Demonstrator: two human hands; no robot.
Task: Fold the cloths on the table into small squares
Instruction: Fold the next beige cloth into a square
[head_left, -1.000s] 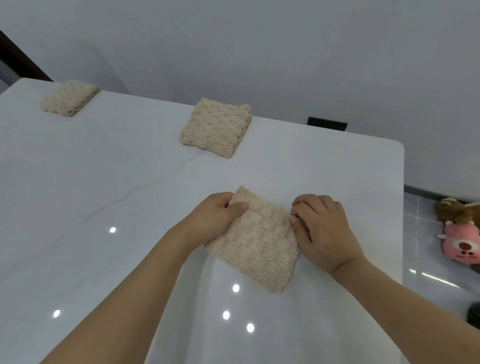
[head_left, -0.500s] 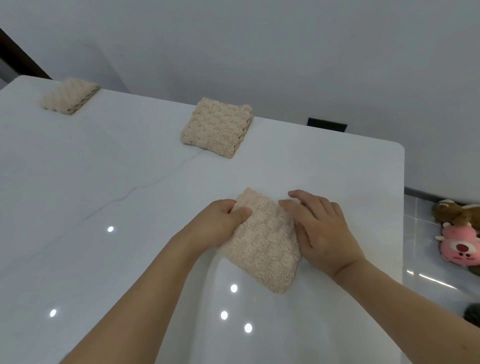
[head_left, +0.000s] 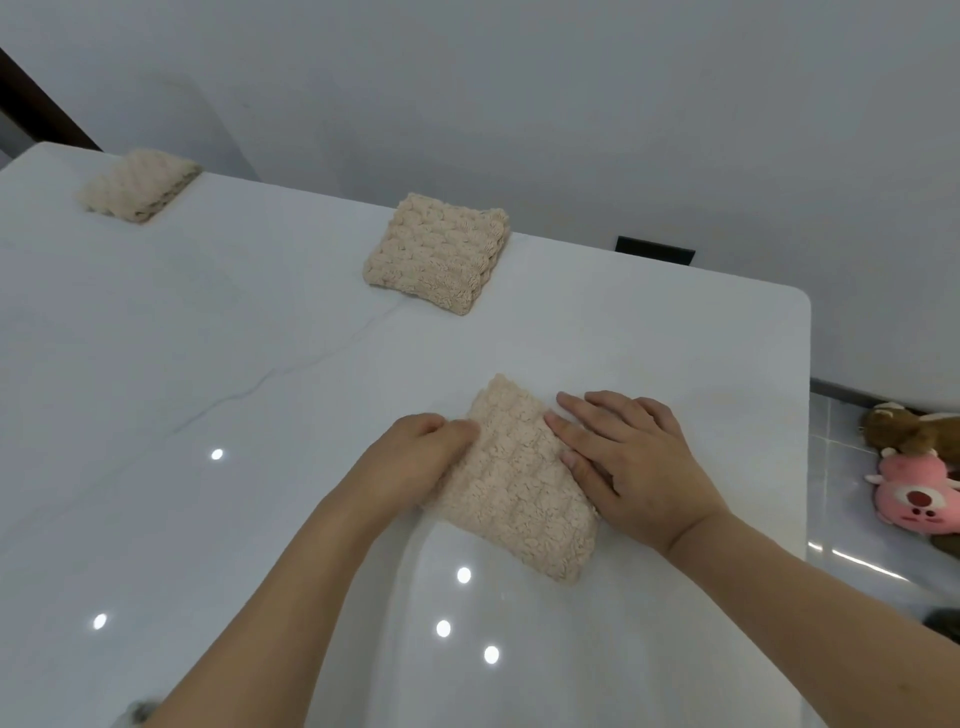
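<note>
A beige knobbly cloth, folded into a narrow rectangle, lies slanted on the white table in front of me. My left hand grips its left edge, thumb on top and fingers curled at the edge. My right hand lies flat with straight fingers, pressing the cloth's right edge. Two more beige cloths are folded into small squares: one near the table's far edge, another at the far left corner.
The table's right edge runs close to my right hand, with a rounded far corner. Beyond it, on the tiled floor, lie a pink plush toy and a brown one. A grey wall stands behind the table.
The cloth has become narrower and turned more upright. My right hand went from curled fingers to flat, straight fingers on the cloth. My left hand shifted slightly right.
</note>
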